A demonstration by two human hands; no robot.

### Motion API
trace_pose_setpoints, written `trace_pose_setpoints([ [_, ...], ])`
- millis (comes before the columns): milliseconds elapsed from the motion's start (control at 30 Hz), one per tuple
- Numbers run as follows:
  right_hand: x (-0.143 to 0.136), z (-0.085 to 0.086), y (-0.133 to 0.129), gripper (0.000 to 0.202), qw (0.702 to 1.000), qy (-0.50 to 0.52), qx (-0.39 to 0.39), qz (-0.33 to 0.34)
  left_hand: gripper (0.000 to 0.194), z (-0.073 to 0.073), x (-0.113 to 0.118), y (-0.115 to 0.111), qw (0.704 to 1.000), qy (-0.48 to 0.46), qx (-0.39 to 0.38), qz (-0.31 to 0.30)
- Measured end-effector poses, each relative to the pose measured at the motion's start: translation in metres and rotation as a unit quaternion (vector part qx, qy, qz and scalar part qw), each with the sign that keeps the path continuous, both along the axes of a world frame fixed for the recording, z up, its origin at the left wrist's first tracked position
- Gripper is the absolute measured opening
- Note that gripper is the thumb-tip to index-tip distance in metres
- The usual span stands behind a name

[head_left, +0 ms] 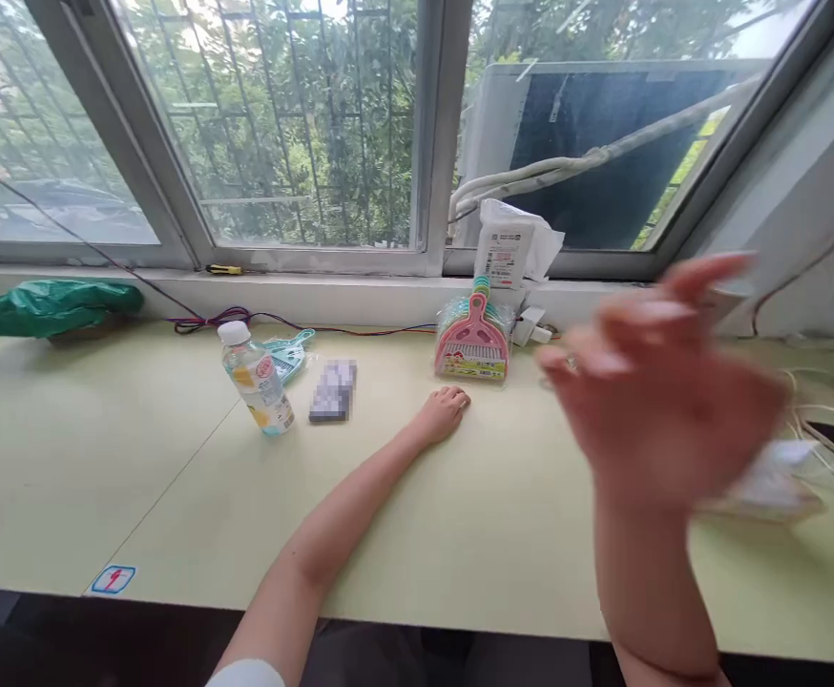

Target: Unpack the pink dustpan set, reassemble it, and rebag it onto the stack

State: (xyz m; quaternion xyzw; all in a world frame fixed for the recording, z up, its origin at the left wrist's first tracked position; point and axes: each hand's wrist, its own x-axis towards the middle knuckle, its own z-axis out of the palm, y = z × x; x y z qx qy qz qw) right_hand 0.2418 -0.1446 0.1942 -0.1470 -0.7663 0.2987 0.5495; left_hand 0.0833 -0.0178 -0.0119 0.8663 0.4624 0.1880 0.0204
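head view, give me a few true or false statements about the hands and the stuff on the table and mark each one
1. The left hand rests on the table. True.
2. The right hand grips the bottle. False: it is raised, open and blurred, holding nothing; the bottle stands apart near the left side.
3. The pink dustpan set lies just beyond the left hand, by the window ledge. True.
4. The bottle has its cap off. False: a white cap is on it.
5. The green bag lies at the table's far left. True.
6. The left hand holds the dustpan set. False: it lies empty, a little short of it.
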Motion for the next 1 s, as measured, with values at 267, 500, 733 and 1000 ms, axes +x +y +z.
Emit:
trace_pose_setpoints([
  [267,0.011,-0.147,0.101,0.023,0.933,-0.245,-0.118,-0.236,0.035,0.005,0.003,0.005,1.000,-0.005,-0.002,-0.005],
  [500,0.133,-0.203,0.131,0.040,0.774,-0.359,-0.065,-0.518,0.032,0.006,0.003,0.006,1.000,-0.005,-0.009,-0.009],
  [733,0.175,-0.216,0.163,0.048,0.699,-0.409,-0.078,-0.582,0.034,0.011,0.004,0.003,1.000,0.008,-0.014,-0.003],
  [1000,0.169,-0.208,0.154,0.043,0.672,-0.449,-0.010,-0.589,0.041,0.003,0.003,0.015,0.999,0.035,-0.041,-0.001],
])
